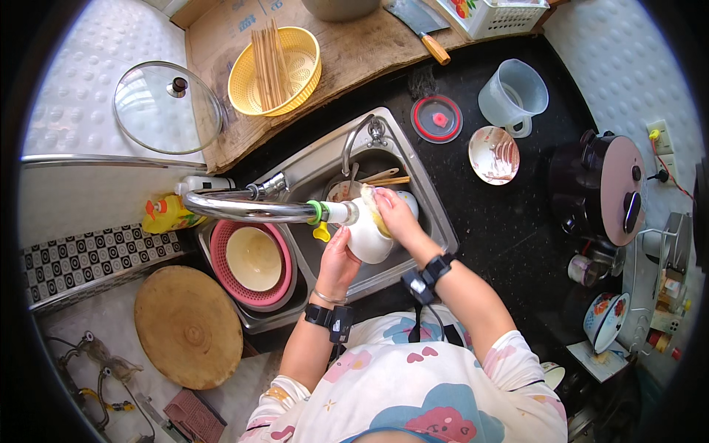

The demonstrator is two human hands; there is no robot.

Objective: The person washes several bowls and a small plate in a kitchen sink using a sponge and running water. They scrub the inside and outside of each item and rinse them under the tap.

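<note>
Over the right basin of a steel double sink (443,232), my left hand (338,260) grips the lower left side of a white bowl (368,246). My right hand (394,213) presses a yellowish sponge (378,217) against the bowl's upper right side. A chrome faucet spout (255,210) with a white and green nozzle reaches across and covers part of the bowl. Beneath and behind my hands, dishes, a spoon and chopsticks (390,180) lie in the basin, partly hidden. In the left basin a cream bowl (253,259) sits inside a pink colander (220,260).
A second faucet (350,145) stands at the sink's back. On the black counter at right are a small patterned dish (494,155), a red-rimmed lid (436,118), a plastic jug (507,99) and a dark cooker (576,183). A cleaver (424,25) lies behind; a yellow soap bottle (169,215) is left.
</note>
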